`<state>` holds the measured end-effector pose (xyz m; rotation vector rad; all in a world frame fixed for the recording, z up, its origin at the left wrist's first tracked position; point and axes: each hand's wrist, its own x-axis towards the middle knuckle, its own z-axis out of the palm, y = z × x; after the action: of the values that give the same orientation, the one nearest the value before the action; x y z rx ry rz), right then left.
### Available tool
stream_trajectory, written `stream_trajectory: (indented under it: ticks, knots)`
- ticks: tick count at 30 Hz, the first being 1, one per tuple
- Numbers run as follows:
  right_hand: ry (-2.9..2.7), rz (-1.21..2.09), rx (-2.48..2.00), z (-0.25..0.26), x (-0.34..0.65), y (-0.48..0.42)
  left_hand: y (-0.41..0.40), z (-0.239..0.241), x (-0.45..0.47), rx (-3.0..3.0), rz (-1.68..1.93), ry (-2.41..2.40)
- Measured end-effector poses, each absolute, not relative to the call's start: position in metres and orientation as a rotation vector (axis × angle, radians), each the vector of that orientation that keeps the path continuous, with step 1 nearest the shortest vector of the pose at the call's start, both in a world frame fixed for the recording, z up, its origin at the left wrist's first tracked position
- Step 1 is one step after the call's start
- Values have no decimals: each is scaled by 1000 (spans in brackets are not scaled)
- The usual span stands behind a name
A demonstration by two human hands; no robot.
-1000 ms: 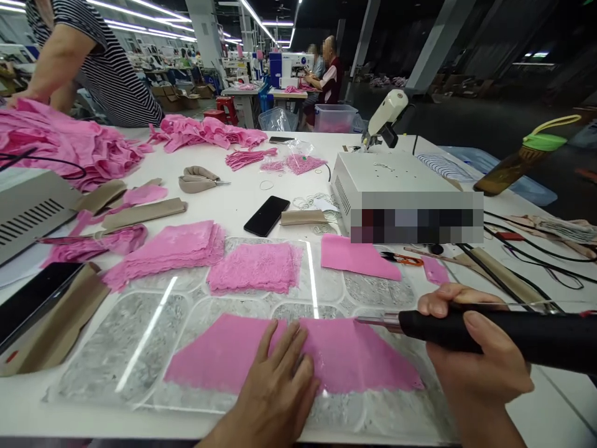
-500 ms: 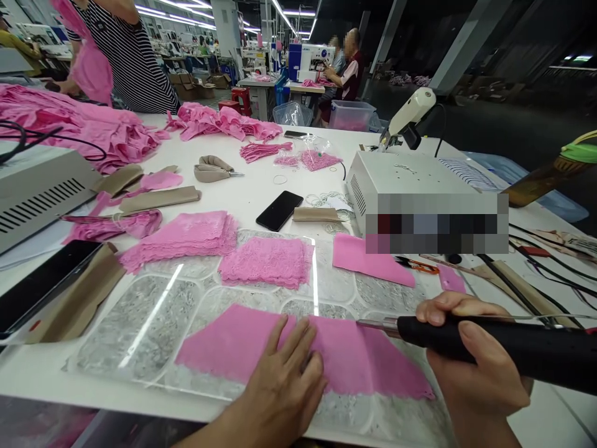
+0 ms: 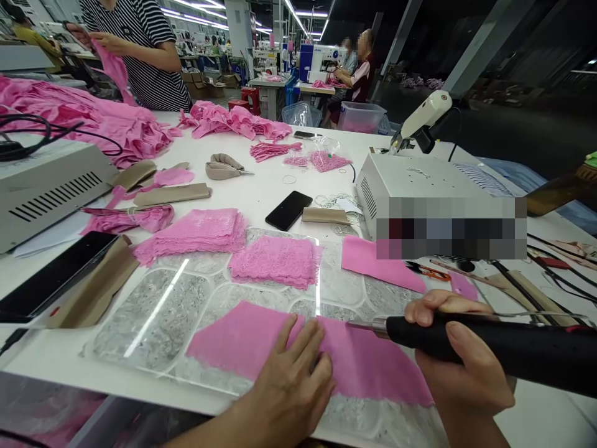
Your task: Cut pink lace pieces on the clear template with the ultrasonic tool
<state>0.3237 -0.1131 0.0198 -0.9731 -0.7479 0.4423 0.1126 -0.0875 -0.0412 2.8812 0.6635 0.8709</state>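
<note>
My left hand (image 3: 291, 379) lies over the middle of a flat pink fabric panel (image 3: 233, 341), fingers stretched out and pressing it to the clear patterned mat (image 3: 153, 323). My right hand (image 3: 466, 354) is wrapped round a black-handled tool (image 3: 517, 356) with a narrow metal tip. That tip rests at the panel's upper edge, a little right of my left fingertips. Behind the panel lie a stack of pink lace pieces (image 3: 275, 261), a second pink lace stack (image 3: 198, 230) and a folded pink fabric piece (image 3: 368, 261).
Orange-handled snips (image 3: 431, 272) lie before a grey box (image 3: 420, 177) at the right. A black phone (image 3: 289, 210) sits mid-table, a larger black device (image 3: 58, 274) at left. Pink garments (image 3: 74, 124) heap at the back left, near a person in stripes (image 3: 149, 62).
The tool tip has slid left along the panel's upper edge, closer to my left hand, which stays on the fabric. The view has shifted slightly. The striped person's hands now show, holding pink fabric.
</note>
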Motion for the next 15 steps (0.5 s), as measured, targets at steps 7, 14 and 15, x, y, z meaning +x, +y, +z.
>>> stream_trajectory:
  ticks: [7,14,15]
  knots:
    - [-771,452,-992,21,323,-111,-88,-40,112,2862,890,656]
    - [-719,543,-914,26,312,-113,-91,-18,96,2803,1009,393]
    - [-733,574,-902,25,309,-113,-91,-17,94,2798,1002,369]
